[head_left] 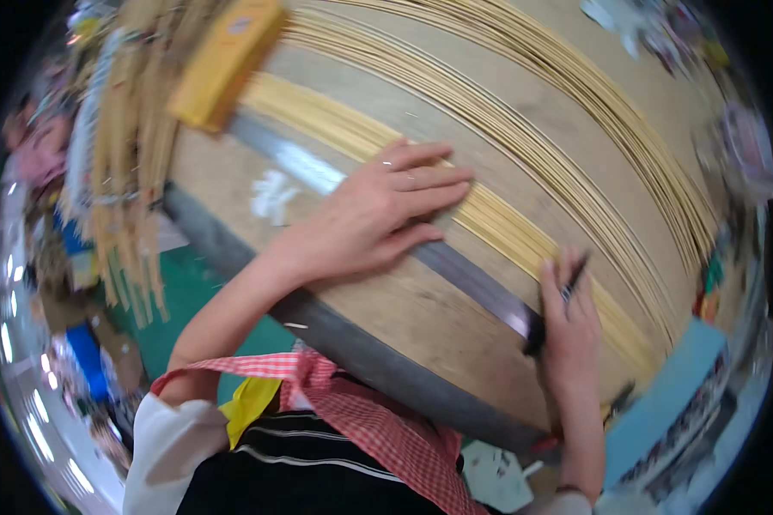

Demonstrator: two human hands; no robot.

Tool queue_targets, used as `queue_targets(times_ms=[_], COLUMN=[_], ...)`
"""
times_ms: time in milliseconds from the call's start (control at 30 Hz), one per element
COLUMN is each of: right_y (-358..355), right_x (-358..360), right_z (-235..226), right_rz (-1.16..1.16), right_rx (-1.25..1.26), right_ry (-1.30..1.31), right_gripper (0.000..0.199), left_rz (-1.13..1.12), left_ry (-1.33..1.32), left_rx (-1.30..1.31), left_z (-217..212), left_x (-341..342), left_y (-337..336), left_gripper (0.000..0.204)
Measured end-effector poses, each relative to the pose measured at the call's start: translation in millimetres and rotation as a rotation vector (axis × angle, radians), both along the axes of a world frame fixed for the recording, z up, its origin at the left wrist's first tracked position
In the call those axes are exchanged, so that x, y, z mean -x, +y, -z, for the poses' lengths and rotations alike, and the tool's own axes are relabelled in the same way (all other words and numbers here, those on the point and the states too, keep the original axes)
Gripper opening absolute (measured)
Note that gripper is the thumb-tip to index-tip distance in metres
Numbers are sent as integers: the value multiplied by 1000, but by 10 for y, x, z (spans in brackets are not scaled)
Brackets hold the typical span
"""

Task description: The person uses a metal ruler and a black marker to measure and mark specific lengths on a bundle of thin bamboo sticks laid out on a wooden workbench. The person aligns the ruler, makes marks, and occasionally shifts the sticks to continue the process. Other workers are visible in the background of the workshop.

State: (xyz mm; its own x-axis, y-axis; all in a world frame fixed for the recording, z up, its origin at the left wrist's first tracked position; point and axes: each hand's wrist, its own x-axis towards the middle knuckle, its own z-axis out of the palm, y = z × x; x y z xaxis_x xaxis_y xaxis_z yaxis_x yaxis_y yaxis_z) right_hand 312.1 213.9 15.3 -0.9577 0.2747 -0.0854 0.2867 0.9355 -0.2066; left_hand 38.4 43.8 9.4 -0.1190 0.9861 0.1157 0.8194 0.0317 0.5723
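Strips of thin pale bamboo or cane (489, 215) lie side by side on a wooden table (421, 318), their long axis running from about 10 o'clock to 4 o'clock across the view. A long metal straightedge (464, 275) lies over them, also angled roughly 10 to 4 o'clock.

Left hand (386, 215): flat, palm down, fingers extended and close together, pointing toward 2 o'clock. It presses on the straightedge and the strip band beneath; it grips nothing.

Right hand (567, 326): at 4 o'clock from the left hand, at the near end of the straightedge. Fingers are curled narrowly around a small dark tool (571, 279), possibly a pen or blade; its tip points toward 1 o'clock, touching or just beside the strips. The exact kind cannot be told.

Relation noted: the strips lie directly under the left fingers and at 12 o'clock from the right fingers. The right hand is nearer the straightedge's end; the left holds its middle.

A second fan of strips (575, 94) arcs across the far table. A yellow block (223, 60) sits at 11 o'clock.
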Motion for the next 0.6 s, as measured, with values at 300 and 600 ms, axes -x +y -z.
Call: queue_targets(times_ms=[300,600], right_y=[-9,14], right_x=[10,-14], right_z=[-40,34], right_rz=[62,-7], right_rx=[72,17], right_ry=[12,110], right_gripper=[41,49], left_rz=[93,68], left_ry=[-91,-150], left_rx=[-52,-67], left_z=[54,106], left_x=[-455,-494], left_y=[376,423], left_gripper=[59,60])
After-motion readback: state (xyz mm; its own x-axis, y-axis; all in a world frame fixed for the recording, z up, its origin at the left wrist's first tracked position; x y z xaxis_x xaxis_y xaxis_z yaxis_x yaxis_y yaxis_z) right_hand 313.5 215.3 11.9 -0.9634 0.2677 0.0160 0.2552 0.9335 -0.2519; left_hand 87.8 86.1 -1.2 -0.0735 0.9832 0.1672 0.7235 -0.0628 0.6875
